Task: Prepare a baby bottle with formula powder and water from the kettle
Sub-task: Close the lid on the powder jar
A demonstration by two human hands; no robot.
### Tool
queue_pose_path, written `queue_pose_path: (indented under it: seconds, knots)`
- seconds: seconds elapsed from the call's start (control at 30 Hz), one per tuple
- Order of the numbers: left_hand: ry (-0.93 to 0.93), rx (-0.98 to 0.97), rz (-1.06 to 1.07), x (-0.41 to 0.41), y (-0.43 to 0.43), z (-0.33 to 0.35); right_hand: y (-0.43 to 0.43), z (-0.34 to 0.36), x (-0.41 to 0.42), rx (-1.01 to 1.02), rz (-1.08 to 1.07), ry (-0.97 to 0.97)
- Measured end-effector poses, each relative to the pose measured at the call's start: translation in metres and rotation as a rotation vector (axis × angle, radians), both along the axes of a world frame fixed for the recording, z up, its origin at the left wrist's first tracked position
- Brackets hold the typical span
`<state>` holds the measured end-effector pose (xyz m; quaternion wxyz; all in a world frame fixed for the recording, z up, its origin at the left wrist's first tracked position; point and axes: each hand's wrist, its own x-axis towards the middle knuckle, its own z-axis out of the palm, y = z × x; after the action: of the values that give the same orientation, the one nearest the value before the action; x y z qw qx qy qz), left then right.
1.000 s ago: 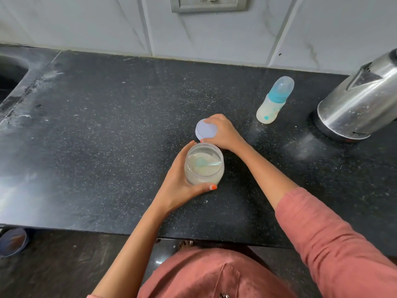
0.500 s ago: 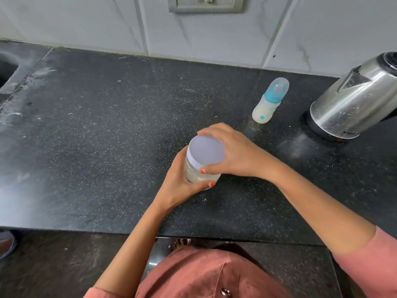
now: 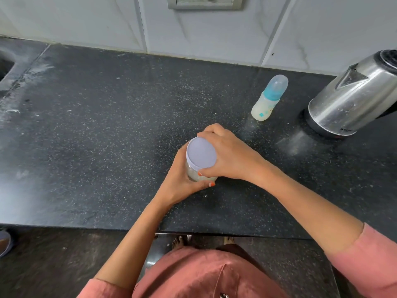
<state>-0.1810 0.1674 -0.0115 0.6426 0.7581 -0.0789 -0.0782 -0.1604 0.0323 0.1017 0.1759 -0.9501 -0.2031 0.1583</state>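
The formula jar (image 3: 193,177) stands upright on the dark speckled tabletop (image 3: 96,136), near the front edge and about the middle of what I see. Its pale lilac lid (image 3: 200,152) sits on top and covers the mouth. Pale powder shows through the strip of glass below the lid.

My left hand (image 3: 179,186) wraps the glass wall from the left and the near side. Its fingers are curled round the wall, and one orange-painted nail shows at the front. My right hand (image 3: 231,155) comes over from the right and grips the lid by its rim, thumb on the near edge and fingers curled round the far side.

The baby bottle (image 3: 268,100) stands beyond the jar and to its right, well apart from it. It has a milky body, a teal collar and a clear dome cap. Farther right, the steel kettle (image 3: 348,97) sits on its black base at the edge of my view, spout toward the bottle.

Pale dusty smears lie on the tabletop in front of both. The white tiled wall (image 3: 86,20) behind carries a switch plate (image 3: 205,2). At far left, the edge of the sink (image 3: 4,67) cuts in.
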Motion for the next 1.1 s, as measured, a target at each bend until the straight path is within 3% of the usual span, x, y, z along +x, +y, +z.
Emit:
queue_pose_path:
  seconds: [0.33, 0.53, 0.63, 0.83, 0.93, 1.0, 1.1]
  knots:
    - [-0.03, 0.024, 0.018, 0.001, 0.0, -0.001, 0.009, 0.0, -0.006, -0.215, -0.151, -0.145]
    - [-0.018, 0.048, 0.034, 0.0, -0.001, 0.0, -0.007, 0.009, 0.009, -0.073, 0.194, 0.13]
    - [-0.026, 0.042, 0.031, 0.0, -0.001, 0.001, -0.006, 0.007, 0.011, -0.111, 0.229, 0.044]
    - [-0.04, -0.001, 0.017, 0.001, -0.001, 0.002, 0.015, 0.001, -0.004, -0.283, -0.058, -0.229]
    - [-0.023, 0.021, 0.018, 0.001, 0.0, -0.002, 0.011, 0.005, -0.001, -0.235, -0.068, -0.095]
    - [-0.004, 0.035, 0.028, 0.001, 0.0, -0.002, 0.005, 0.01, 0.003, -0.155, 0.017, 0.053]
    - [-0.008, 0.041, 0.032, 0.0, 0.0, -0.002, 0.003, 0.013, 0.006, -0.127, 0.137, 0.106]
